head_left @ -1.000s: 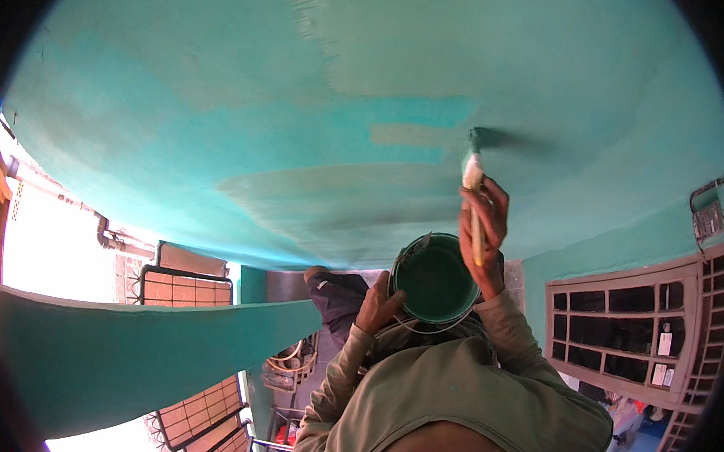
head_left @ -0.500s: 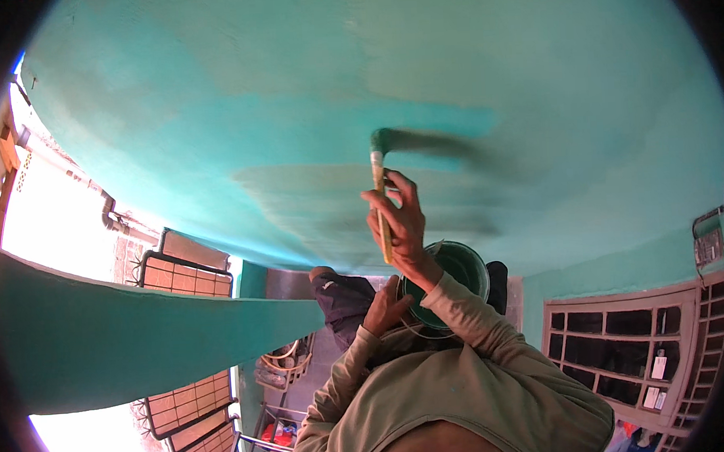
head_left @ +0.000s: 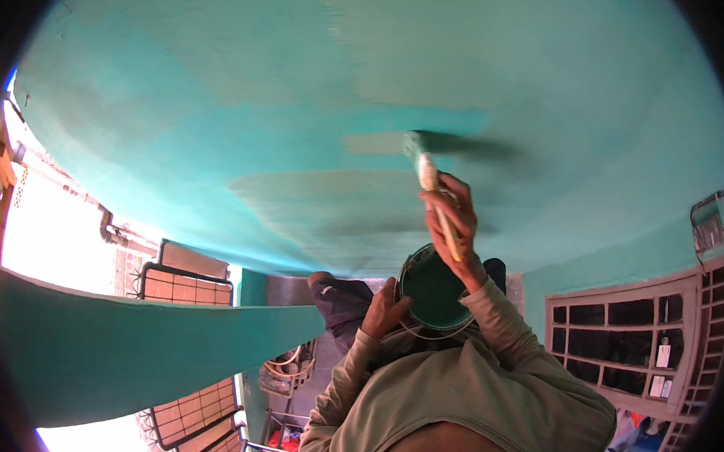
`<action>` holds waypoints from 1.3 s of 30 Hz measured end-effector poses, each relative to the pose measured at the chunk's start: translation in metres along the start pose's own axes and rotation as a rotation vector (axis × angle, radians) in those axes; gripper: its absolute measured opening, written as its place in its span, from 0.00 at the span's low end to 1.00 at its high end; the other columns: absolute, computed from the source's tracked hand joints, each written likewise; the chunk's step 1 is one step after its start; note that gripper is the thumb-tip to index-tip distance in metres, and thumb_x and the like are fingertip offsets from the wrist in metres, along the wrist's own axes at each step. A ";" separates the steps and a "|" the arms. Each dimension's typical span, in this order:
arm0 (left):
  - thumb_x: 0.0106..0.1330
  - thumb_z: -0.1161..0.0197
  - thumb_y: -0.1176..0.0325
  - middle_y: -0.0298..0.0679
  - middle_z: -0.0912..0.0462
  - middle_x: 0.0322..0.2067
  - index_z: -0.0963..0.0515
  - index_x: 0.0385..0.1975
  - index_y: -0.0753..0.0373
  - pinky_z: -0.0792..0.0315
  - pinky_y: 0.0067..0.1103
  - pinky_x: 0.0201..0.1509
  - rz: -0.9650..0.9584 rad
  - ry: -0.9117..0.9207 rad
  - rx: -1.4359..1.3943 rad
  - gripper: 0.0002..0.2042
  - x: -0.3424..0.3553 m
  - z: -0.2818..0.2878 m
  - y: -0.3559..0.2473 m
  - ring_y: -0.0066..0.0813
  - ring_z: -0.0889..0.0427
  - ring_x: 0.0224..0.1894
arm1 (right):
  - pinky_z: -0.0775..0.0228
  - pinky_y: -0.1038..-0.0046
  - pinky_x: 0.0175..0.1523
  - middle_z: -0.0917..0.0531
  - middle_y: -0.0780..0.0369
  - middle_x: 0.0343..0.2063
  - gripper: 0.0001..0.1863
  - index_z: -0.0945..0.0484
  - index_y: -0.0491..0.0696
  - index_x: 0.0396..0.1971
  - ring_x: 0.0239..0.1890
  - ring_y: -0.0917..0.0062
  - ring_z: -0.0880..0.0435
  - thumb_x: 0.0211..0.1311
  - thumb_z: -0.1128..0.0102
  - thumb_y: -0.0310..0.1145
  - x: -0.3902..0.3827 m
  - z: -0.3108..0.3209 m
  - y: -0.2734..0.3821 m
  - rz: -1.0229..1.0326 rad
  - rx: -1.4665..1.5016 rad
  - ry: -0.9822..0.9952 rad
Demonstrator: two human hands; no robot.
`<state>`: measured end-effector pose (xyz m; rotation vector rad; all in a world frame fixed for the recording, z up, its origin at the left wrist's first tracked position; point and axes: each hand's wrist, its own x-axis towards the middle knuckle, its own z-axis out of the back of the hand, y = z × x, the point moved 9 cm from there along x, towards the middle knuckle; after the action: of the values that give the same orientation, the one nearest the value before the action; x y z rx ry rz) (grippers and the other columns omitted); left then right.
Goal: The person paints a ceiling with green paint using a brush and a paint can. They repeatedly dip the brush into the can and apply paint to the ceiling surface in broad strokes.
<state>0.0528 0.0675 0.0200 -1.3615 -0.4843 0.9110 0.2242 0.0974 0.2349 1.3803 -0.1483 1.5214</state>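
My right hand (head_left: 453, 214) is closed around the handle of a paintbrush (head_left: 426, 173), whose bristles press on the turquoise wall (head_left: 293, 132). A fresh greyish-green streak of paint lies to the left of the bristles, over a brighter turquoise band. Close to my body, my left hand (head_left: 385, 309) grips the left rim of a dark green paint bucket (head_left: 437, 291), thumb over the edge. Green paint shows inside, and a thin wire handle hangs at the near side. My right wrist passes above the bucket's right rim.
A green beam (head_left: 141, 349) juts in from the left, with framed wire racks (head_left: 188, 282) behind it. At lower right stands a paned window (head_left: 625, 336). A wicker basket (head_left: 289, 366) and a metal stand (head_left: 278, 432) are on the floor at lower left.
My right hand has moved the paintbrush to the right along the wall, leaving a paler streak behind it. The left hand stays at the bucket.
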 end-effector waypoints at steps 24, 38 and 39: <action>0.61 0.35 0.62 0.62 0.24 0.34 0.31 0.45 0.71 0.28 0.40 0.42 -0.056 -0.018 0.019 0.20 0.002 -0.001 0.003 0.63 0.23 0.38 | 0.20 0.70 0.45 0.29 0.56 0.56 0.23 0.17 0.49 0.47 0.51 0.66 0.22 0.50 0.36 0.12 0.035 -0.057 0.053 0.004 0.070 -0.131; 0.61 0.35 0.62 0.60 0.24 0.32 0.31 0.44 0.70 0.28 0.40 0.41 0.006 -0.005 -0.047 0.20 0.002 -0.005 0.016 0.60 0.22 0.36 | 0.18 0.72 0.47 0.25 0.60 0.57 0.21 0.16 0.54 0.45 0.52 0.68 0.18 0.54 0.37 0.15 0.046 -0.019 0.032 0.020 0.144 -0.067; 0.61 0.35 0.62 0.60 0.24 0.33 0.30 0.44 0.70 0.28 0.40 0.41 -0.008 -0.003 -0.039 0.20 0.001 -0.005 0.007 0.61 0.22 0.37 | 0.19 0.73 0.49 0.25 0.60 0.57 0.21 0.15 0.53 0.45 0.53 0.69 0.18 0.53 0.38 0.14 0.043 -0.003 0.024 0.002 0.144 -0.089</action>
<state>0.0549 0.0648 0.0119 -1.3931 -0.5119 0.9010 0.2130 0.1129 0.2807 1.5634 -0.0975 1.4969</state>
